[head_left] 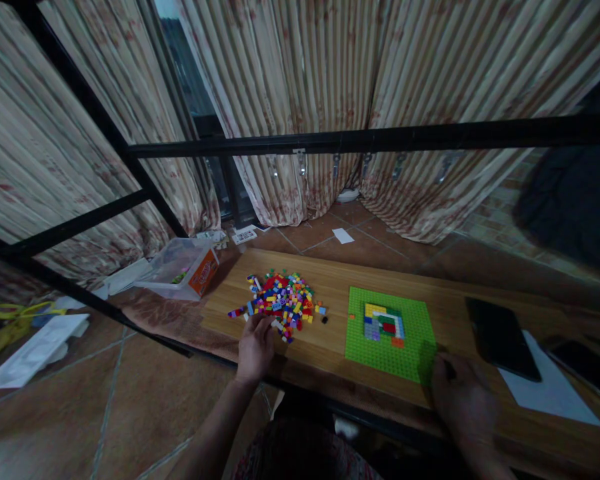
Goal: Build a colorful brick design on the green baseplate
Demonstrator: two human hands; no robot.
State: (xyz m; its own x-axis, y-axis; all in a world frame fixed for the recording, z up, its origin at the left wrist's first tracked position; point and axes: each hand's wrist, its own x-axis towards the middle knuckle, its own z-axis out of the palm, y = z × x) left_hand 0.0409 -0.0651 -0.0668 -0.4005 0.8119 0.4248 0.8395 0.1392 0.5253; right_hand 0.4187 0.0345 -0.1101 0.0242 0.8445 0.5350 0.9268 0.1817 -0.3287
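My left hand [257,347] is at the near edge of a heap of small coloured toy building bricks [285,297]. Its fingers are curled together among the nearest pieces, and what they pinch, if anything, is too small to make out. By the near right corner of a green studded baseplate [393,363] rests my right hand [463,397], fingers curled closed; their inside is hidden. On the baseplate sits a low square build [384,325] of yellow, green, white, red, blue, purple and orange bricks. A single orange brick [351,317] lies near the plate's left edge.
A clear plastic box [173,267] with an orange label stands left of the wooden table [325,333]. To the right lie a black tablet-like slab [503,339], a white sheet [555,393] and a dark phone-like device [587,367]. A black metal bar [360,139] crosses beyond the table.
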